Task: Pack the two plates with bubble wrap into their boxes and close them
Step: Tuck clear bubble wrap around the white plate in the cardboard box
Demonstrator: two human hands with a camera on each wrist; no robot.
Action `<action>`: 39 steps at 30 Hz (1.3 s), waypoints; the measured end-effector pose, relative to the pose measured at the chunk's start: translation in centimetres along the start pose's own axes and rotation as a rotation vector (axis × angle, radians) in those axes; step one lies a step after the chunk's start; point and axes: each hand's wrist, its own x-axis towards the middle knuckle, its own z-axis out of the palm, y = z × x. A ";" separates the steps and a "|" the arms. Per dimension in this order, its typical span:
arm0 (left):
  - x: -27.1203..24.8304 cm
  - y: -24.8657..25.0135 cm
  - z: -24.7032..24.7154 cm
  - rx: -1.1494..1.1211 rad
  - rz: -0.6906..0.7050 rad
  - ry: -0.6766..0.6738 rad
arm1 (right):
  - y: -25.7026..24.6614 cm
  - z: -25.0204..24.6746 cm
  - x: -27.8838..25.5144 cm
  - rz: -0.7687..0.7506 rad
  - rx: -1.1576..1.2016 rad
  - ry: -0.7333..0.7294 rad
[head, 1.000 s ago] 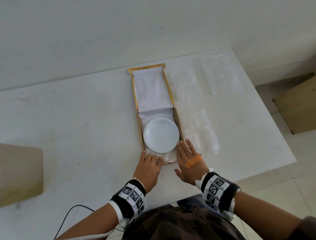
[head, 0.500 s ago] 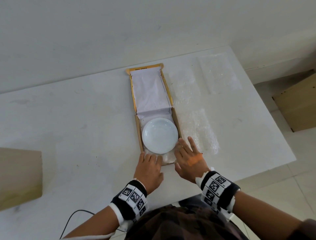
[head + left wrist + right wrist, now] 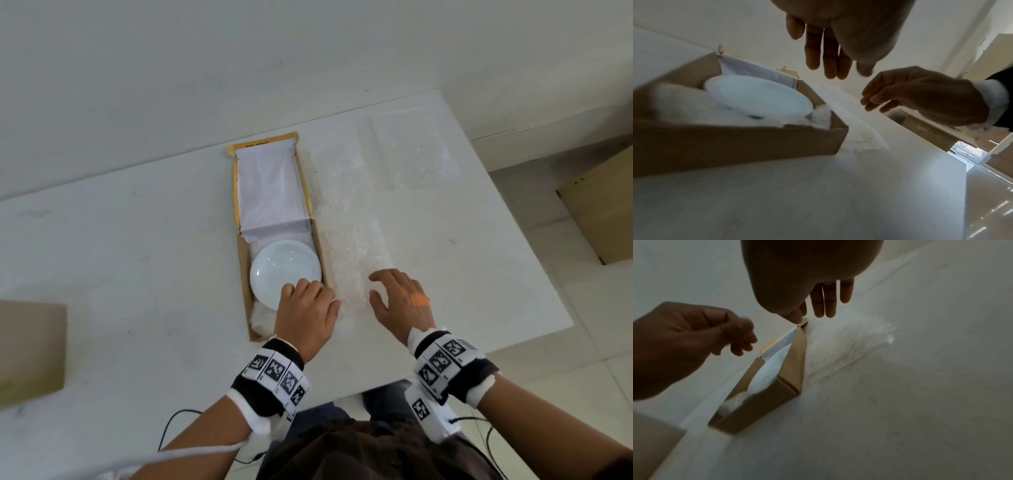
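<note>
An open cardboard box (image 3: 244, 274) lies on the white table, its lid (image 3: 270, 192) folded flat away from me. A white plate (image 3: 286, 270) sits inside on bubble wrap padding (image 3: 262, 317). My left hand (image 3: 306, 301) hovers over the box's near right corner with relaxed fingers (image 3: 828, 56) and holds nothing. My right hand (image 3: 394, 291) hangs loosely curled, empty, above a loose bubble wrap sheet (image 3: 356, 263) just right of the box. The left wrist view shows the plate (image 3: 756, 95) tilted on the padding. No second plate is in view.
Two more bubble wrap sheets (image 3: 339, 178) (image 3: 414, 150) lie farther back on the right. A closed cardboard box (image 3: 30, 349) stands at the table's left edge. Another carton (image 3: 603, 202) sits on the floor beyond the table's right edge (image 3: 534, 267).
Both hands have lifted off the box's near edge. The right hand has swung right over the loose bubble wrap; the left has shifted right, over the box's near right corner.
</note>
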 end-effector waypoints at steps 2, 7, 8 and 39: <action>1.6 1.8 0.4 0.105 -0.035 -0.084 | 1.8 -0.7 1.1 0.272 0.095 -0.085; 4.9 5.9 1.1 0.258 -0.153 -0.387 | 5.2 -1.7 4.8 0.611 0.275 -0.225; 5.1 6.3 1.6 0.299 -0.146 -0.437 | 5.3 -1.6 5.2 0.620 0.282 -0.241; 6.1 6.8 -2.0 -0.811 -0.706 -0.068 | 3.3 -8.9 3.3 0.484 1.121 -0.204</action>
